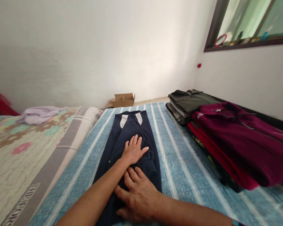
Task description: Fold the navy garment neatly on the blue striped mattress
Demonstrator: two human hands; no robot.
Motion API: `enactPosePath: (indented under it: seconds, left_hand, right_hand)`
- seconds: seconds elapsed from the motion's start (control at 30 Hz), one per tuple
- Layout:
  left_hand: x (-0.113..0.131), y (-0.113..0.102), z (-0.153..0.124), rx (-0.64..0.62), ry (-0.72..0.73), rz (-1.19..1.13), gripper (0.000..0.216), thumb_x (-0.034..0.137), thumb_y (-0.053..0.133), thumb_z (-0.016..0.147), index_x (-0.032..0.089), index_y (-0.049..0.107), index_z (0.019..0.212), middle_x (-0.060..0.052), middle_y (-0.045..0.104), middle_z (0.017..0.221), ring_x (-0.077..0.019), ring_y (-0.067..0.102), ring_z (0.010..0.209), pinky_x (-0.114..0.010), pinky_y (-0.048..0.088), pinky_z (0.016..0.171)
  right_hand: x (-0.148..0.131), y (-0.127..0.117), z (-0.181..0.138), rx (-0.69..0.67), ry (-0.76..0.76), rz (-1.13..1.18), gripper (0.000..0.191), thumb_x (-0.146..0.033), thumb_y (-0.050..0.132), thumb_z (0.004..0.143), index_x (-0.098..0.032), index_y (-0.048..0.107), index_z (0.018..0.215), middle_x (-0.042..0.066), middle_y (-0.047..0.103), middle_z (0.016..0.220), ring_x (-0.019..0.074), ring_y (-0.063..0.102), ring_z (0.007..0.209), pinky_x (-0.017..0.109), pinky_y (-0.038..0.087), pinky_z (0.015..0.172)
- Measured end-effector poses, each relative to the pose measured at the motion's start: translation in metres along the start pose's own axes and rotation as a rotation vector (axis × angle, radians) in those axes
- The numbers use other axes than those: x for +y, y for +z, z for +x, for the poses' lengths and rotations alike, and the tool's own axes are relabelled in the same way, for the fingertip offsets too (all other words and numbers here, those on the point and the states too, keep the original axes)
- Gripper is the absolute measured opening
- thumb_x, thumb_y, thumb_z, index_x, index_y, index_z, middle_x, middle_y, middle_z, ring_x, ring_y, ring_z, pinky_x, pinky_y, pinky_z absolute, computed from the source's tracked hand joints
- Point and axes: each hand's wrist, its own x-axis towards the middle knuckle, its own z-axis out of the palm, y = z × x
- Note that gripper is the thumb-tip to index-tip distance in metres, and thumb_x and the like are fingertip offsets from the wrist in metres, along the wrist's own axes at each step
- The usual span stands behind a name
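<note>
Both hands lie flat, fingers spread and gripping nothing. The left hand [133, 150] presses mid-way up the folded navy sweatshirt [129, 125], the right hand [138, 197] nearer, on the striped bed sheet [179, 150]. Even palm pressure outward should keep the sleeves square.

navy garment [132, 131]: near end cut off; maroon jacket [245, 138]: cut off right; sill items [240, 39]: too small
</note>
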Motion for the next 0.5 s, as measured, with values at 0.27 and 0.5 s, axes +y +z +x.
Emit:
enactPosePath:
  seconds: [0.27, 0.5]
  left_hand:
    - [0.013, -0.02, -0.014, 0.017, 0.029, -0.071, 0.072, 0.059, 0.025, 0.09, 0.009, 0.031, 0.141, -0.019, 0.017, 0.151, -0.031, 0.013, 0.14, -0.052, 0.018, 0.108]
    - [0.012, -0.015, -0.014, -0.062, 0.081, -0.126, 0.072, 0.061, 0.022, 0.089, 0.015, 0.03, 0.143, -0.015, 0.019, 0.152, -0.0307, 0.012, 0.14, -0.056, 0.018, 0.107]
  right_hand:
    - [0.0, -0.002, 0.001, 0.008, -0.018, 0.035, 0.063, -0.054, 0.045, 0.086, -0.018, 0.035, 0.137, 0.018, 0.041, 0.135, 0.0351, 0.031, 0.128, 0.053, 0.03, 0.101]
    - [0.001, -0.002, 0.002, 0.015, -0.033, 0.055, 0.065, -0.054, 0.049, 0.085, -0.018, 0.034, 0.137, 0.016, 0.035, 0.141, 0.0328, 0.028, 0.13, 0.053, 0.028, 0.102]
